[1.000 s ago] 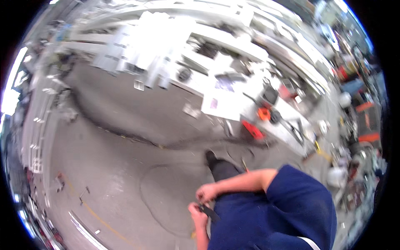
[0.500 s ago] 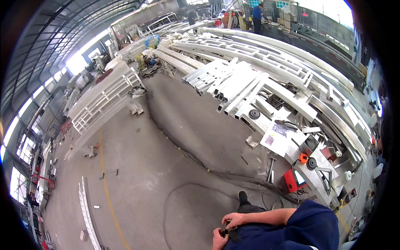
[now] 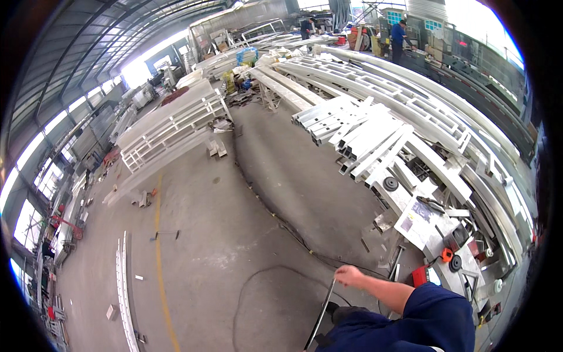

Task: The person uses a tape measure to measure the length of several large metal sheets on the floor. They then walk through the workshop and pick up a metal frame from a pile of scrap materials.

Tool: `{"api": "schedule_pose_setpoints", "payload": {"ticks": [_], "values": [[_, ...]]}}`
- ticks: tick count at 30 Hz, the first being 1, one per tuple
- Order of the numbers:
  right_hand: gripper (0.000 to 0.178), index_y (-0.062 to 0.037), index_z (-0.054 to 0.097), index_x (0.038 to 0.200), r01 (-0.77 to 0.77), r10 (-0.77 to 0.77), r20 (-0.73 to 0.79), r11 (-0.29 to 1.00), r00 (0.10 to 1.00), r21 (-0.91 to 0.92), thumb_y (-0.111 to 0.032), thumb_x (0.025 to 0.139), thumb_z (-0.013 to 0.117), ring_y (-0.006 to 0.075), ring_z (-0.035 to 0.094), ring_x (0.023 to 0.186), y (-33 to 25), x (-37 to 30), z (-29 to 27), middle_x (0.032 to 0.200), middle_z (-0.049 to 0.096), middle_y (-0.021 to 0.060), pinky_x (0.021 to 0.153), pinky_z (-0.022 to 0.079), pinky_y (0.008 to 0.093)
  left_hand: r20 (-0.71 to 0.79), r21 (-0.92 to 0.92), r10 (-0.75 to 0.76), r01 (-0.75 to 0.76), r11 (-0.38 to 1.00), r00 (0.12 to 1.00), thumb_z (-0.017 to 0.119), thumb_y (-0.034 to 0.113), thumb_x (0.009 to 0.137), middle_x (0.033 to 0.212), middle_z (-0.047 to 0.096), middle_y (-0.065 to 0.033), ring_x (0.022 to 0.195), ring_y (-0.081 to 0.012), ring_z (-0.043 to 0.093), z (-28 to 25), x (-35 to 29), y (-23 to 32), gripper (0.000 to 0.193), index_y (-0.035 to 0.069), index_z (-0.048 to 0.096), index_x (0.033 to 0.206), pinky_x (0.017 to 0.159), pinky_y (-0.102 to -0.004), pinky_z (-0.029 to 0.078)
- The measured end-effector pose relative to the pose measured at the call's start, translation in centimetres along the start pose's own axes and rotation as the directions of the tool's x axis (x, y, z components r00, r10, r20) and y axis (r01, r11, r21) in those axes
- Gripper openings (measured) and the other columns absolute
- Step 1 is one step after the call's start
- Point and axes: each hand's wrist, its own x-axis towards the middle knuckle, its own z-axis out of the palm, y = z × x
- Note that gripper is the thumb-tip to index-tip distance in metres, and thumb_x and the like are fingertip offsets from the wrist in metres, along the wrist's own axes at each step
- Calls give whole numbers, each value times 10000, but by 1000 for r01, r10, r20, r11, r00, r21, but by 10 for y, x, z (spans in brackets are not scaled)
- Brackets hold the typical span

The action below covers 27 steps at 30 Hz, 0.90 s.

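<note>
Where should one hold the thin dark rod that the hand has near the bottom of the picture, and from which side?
Probably near its upper end, where the hand already meets the thin dark rod. It slants down and to the left toward the lower edge, so coming from the right, across its length, looks easiest. The grip itself is too small to judge, and the lower end runs out of view.

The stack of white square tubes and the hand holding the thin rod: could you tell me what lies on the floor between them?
In the head view, between the white tubes and the right hand gripping the rod, there is bare grey concrete, crossed near the hand by a dark cable.
</note>
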Motion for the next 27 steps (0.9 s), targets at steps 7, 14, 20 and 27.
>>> {"api": "schedule_pose_setpoints", "payload": {"ticks": [7, 14, 20, 27], "values": [[420, -119, 666, 1052, 302, -124, 316, 729, 941, -614, -399, 747, 601, 281, 648, 928, 85, 40, 34, 1001, 682, 118, 797, 506, 386, -70, -77, -452, 447, 891, 889, 526, 398, 886, 794, 641, -197, 721, -333, 627, 7, 59, -60, 363, 71, 624, 1011, 647, -464, 472], [334, -120, 713, 932, 131, 86, 233, 621, 969, -773, -338, 729, 564, 305, 646, 935, 92, 85, -17, 971, 683, 141, 813, 511, 395, -142, -139, -511, 494, 858, 848, 511, 419, 892, 884, 656, -172, 822, -297, 635, -40, 134, -11, 403, 75, 630, 1063, 720, -429, 476], [251, -76, 695, 881, 103, -23, 113, 615, 993, -781, -263, 766, 574, 257, 670, 684, 66, 152, -14, 829, 687, 129, 630, 543, 374, -187, -274, -648, 594, 756, 738, 499, 438, 898, 962, 670, -151, 909, -266, 642, -30, 79, -69, 439, 78, 636, 1108, 782, -400, 479], [240, -26, 620, 986, 9, 228, 332, 813, 915, -582, -238, 888, 564, 141, 602, 592, -50, 180, 122, 745, 646, 70, 481, 493, 273, -248, -257, -702, 653, 712, 668, 574, 376, 838, 1011, 656, -147, 890, -307, 653, 10, -3, -123, 338, 107, 601, 1043, 732, -404, 508]]}}
